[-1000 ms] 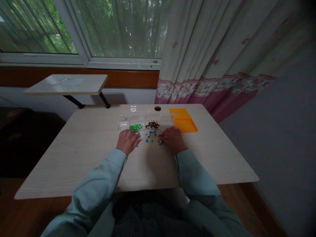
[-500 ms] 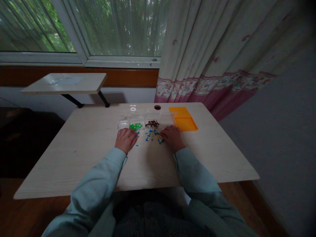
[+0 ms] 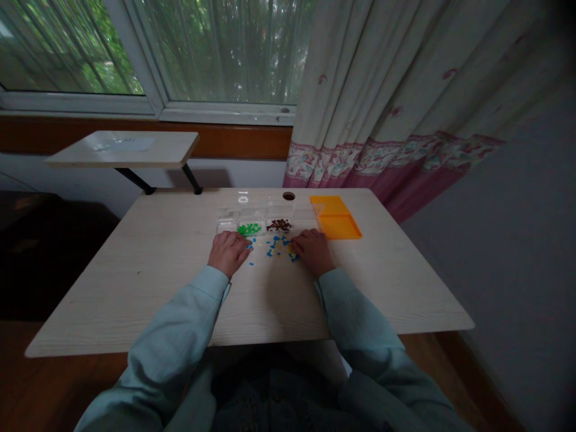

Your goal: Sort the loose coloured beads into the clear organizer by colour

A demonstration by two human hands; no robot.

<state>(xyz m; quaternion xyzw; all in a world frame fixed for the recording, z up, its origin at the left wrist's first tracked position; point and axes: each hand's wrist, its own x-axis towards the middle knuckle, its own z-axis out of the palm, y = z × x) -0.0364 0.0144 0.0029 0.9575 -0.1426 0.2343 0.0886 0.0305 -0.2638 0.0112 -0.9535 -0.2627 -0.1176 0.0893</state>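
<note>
A: In the head view, where are the loose pieces?
B: Blue and yellow pieces (image 3: 276, 239) lie scattered on the table (image 3: 382, 288), nearer its far edge than its near one, between the hands. A single blue piece (image 3: 251, 264) lies apart, toward the near edge.
A: And the left hand (image 3: 227, 252)?
B: Palm down, fingers bent, just beside a few blue bits. A second ago its thumb was spread wide of the fingers; now it's tucked in closer. I can't tell whether it grips anything.
A: The right hand (image 3: 312, 249)?
B: Hardly changed: fingers curled, fingertips at the right side of the scatter. Whether a piece is pinched there, I can't tell.
A: What's beyond them, toward the far edge?
B: A clear compartment box (image 3: 227, 224), with green pieces (image 3: 249, 229) in one compartment and dark brown pieces (image 3: 279, 225) in the next one to the right. Both piles look the same as before. The orange tray (image 3: 339, 225) still lies by the far right corner.
</note>
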